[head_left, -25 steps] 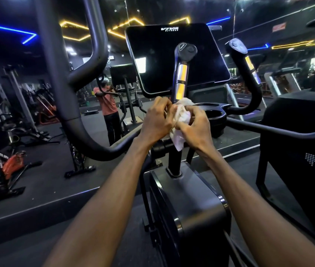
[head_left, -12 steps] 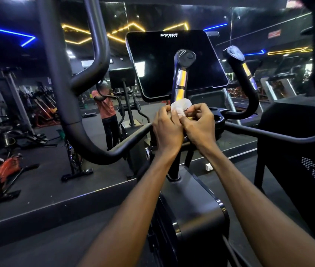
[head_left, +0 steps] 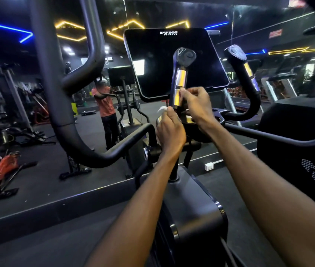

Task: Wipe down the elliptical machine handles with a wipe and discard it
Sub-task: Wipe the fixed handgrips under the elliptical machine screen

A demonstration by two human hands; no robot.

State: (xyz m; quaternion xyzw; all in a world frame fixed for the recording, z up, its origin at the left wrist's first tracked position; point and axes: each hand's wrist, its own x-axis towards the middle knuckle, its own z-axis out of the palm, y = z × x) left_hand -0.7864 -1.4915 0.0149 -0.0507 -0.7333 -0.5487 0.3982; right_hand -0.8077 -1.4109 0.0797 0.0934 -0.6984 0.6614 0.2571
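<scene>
Wiping is under way at frame centre: the wipe (head_left: 162, 109) is pinched by the left hand (head_left: 169, 130), right hand (head_left: 196, 105) fingers are curled beside the inner handle (head_left: 179, 81), which is judged next for wrapping.

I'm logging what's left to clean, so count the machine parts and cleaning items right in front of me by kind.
Short handles with silver sensor bands: 2, the centre one and the right one
Long curved moving arms: 1
Console screens: 1
Wipes: 1, held by the left hand
Total: 5
</scene>
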